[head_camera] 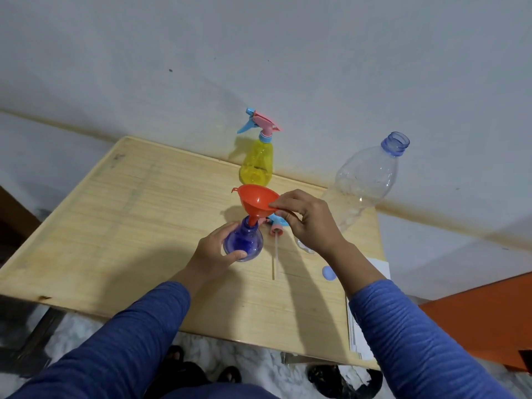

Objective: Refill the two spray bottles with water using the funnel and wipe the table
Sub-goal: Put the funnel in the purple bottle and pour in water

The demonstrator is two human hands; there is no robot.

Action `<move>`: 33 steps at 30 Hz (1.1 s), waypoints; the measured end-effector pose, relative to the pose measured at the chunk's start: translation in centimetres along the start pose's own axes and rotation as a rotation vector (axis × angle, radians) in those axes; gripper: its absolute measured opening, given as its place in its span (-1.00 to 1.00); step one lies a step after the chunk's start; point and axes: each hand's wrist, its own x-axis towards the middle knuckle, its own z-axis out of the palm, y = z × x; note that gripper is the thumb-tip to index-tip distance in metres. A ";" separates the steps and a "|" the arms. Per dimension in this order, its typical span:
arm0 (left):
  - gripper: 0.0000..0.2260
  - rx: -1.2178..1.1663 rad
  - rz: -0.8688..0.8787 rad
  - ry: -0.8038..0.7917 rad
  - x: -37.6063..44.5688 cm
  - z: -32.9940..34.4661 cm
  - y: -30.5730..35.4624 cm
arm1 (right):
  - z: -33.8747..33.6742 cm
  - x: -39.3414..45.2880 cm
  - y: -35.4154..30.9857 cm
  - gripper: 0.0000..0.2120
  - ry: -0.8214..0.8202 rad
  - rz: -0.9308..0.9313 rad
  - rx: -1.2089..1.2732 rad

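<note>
A blue spray bottle [244,241] stands uncapped near the middle of the wooden table [121,226], and my left hand [214,251] grips its body. An orange funnel [256,201] sits tilted with its spout in the bottle's neck; my right hand [308,220] pinches the funnel's rim. The blue bottle's pink and blue spray head [275,230] lies on the table just right of it, its dip tube pointing toward me. A yellow spray bottle [257,165] with its sprayer on stands at the far edge. A large clear water bottle [365,182] stands uncapped on the right.
A light blue bottle cap [329,273] lies near the table's right edge. White paper [357,326] hangs over the right front corner. A wall rises right behind the table, and an orange surface [483,321] lies at the right. Dark sandals [198,367] rest on the floor below.
</note>
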 end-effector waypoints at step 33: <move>-0.44 0.052 0.044 0.024 0.0 -0.2 0.3 | 8.6 4.9 6.0 -0.76 -0.248 0.519 0.087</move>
